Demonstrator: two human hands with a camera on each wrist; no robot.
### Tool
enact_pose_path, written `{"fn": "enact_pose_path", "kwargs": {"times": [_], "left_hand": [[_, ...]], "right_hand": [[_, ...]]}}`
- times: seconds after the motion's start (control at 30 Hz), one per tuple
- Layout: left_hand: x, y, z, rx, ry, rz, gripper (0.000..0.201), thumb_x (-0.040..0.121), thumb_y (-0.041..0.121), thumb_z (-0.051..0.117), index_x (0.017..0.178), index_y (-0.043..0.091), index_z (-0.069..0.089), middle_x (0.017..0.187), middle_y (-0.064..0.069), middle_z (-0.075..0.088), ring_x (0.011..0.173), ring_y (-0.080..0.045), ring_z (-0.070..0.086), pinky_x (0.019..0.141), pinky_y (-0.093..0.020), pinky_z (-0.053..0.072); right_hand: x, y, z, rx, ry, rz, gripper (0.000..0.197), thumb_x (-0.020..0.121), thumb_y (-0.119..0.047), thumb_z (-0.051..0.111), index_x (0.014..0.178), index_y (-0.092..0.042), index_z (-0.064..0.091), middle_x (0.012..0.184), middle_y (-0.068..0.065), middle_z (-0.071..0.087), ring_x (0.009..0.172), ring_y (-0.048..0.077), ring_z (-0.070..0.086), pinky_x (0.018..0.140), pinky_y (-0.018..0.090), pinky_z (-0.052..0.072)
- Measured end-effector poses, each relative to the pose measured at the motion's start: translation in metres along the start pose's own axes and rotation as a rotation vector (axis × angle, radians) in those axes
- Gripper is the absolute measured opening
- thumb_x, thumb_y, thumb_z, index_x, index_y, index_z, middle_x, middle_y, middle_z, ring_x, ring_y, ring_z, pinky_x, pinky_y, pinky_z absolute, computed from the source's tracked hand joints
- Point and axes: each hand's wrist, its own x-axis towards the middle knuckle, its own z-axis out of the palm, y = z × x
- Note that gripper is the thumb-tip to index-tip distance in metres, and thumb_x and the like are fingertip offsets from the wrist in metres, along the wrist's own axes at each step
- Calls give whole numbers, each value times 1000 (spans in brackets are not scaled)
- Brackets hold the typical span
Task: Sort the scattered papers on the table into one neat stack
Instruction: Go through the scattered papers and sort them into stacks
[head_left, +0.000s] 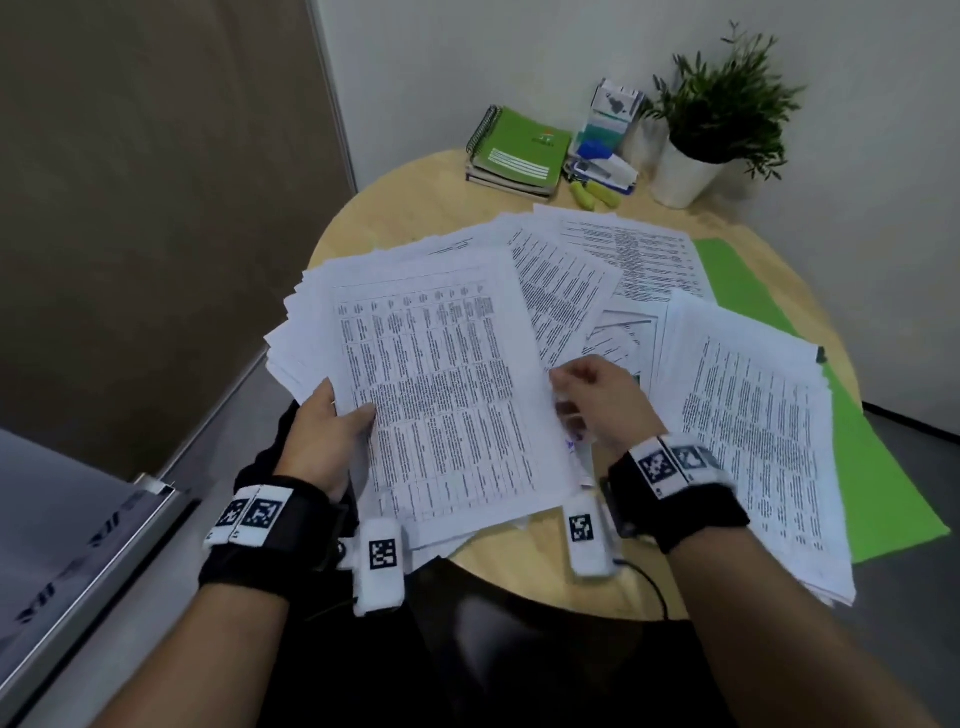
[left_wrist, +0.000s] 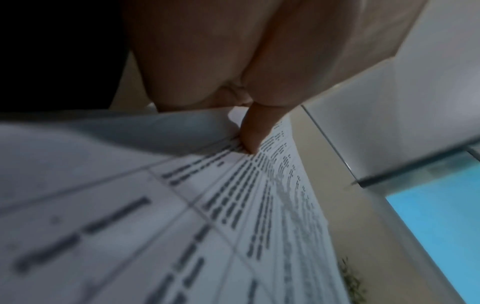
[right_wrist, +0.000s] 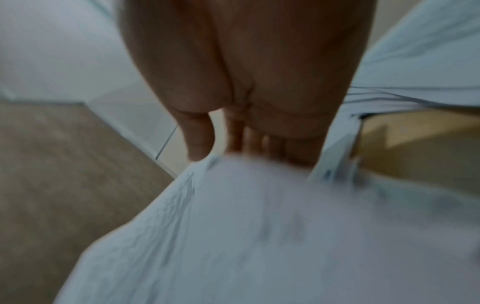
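Observation:
A thick bundle of printed sheets is lifted over the near left of the round wooden table. My left hand grips its left edge, thumb on the top page. My right hand grips the bundle's right edge, thumb over the sheets and fingers curled beneath. More loose sheets fan out behind, and another pile lies at the right on a green folder. The wrist views are blurred.
At the table's far side stand green spiral notebooks, a box of small stationery, yellow-green highlighters and a potted plant in a white pot. A brown wall panel is at the left, a white wall behind.

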Motion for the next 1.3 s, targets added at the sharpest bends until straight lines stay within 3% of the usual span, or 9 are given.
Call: {"fn": "enact_pose_path", "kwargs": {"times": [0.13, 0.27, 0.37, 0.5, 0.63, 0.73, 1.13, 1.23, 1.3], "left_hand": [[8, -5, -8, -4, 3, -15, 40, 97, -11, 41, 121, 16, 56, 128, -6, 64, 115, -24, 62, 103, -45, 45], [6, -5, -5, -5, -20, -6, 38, 97, -12, 42, 117, 16, 59, 112, 1, 70, 100, -14, 69, 87, -33, 54], [6, -5, -7, 1, -40, -1, 34, 96, -10, 46, 116, 14, 59, 106, 2, 71, 91, -10, 72, 72, -23, 57], [7, -5, -9, -6, -55, -18, 32, 95, -7, 49, 118, 12, 61, 111, -4, 72, 99, -16, 71, 85, -31, 57], [7, -4, -7, -66, -78, -21, 32, 96, -7, 47, 117, 11, 62, 114, -7, 71, 103, -19, 70, 81, -27, 57], [5, -2, -5, -130, -93, -22, 31, 97, -6, 45, 115, 13, 61, 110, -5, 73, 97, -18, 71, 77, -28, 59], [2, -4, -1, -140, -71, -21, 32, 99, -5, 41, 118, 14, 58, 120, -5, 68, 106, -18, 68, 90, -33, 55], [2, -5, -1, -108, -65, -16, 33, 99, -5, 41, 126, 9, 54, 126, -8, 65, 116, -24, 62, 101, -42, 47], [2, -6, 0, -93, -33, 13, 30, 100, -3, 41, 125, 9, 54, 122, -7, 66, 114, -21, 63, 99, -39, 48]], "right_hand": [[41, -23, 1, -486, 194, 119, 68, 85, -50, 64, 133, -5, 45, 130, 11, 54, 116, 28, 54, 88, 35, 43], [65, -15, 22, -710, 210, 237, 106, 68, -68, 70, 137, 3, 31, 133, 22, 47, 115, 36, 54, 92, 45, 49], [74, -11, 27, -585, 219, 288, 92, 69, -47, 81, 130, 4, 35, 122, 19, 57, 106, 33, 59, 82, 38, 52], [71, -12, 11, -419, 304, 140, 41, 86, -13, 67, 121, -3, 49, 118, 15, 61, 95, 26, 58, 71, 28, 42], [48, -5, -21, -246, 243, -50, 22, 92, -19, 56, 113, -15, 58, 113, 3, 64, 104, 28, 61, 93, 31, 46], [28, -2, -40, -195, 211, -160, 13, 88, -22, 55, 100, -20, 59, 96, 5, 69, 88, 33, 64, 82, 46, 54], [-28, 7, -25, -190, -273, -225, 5, 89, -15, 62, 92, -18, 65, 78, -6, 69, 65, 8, 57, 64, 23, 44], [-28, 4, -24, -225, -310, -159, 8, 88, -16, 63, 83, -22, 65, 63, -11, 61, 57, 5, 49, 60, 20, 42], [-14, 4, -24, -192, -157, -136, 6, 88, -16, 64, 84, -20, 65, 75, -4, 65, 68, 13, 58, 70, 29, 49]]}}
